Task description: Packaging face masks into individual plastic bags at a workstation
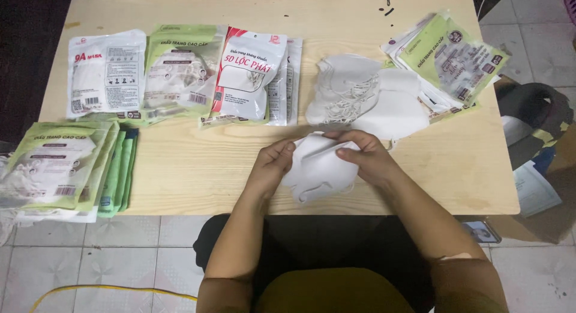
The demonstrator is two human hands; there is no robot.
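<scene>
Holding a small stack of folded white fabric face masks [318, 169] over the near edge of the pale wooden bench [198, 169], we pinch it from both sides: our left hand [273, 164] grips its left edge, our right hand [363, 154] curls over its top right. Just beyond lies a loose pile of white masks with ear loops [366, 97]. Farther left sit sealed mask packets in white, green and red-trimmed plastic [180, 73]; a green packet stack [60, 166] rests at the bench's left corner, another [450, 58] at the far right.
</scene>
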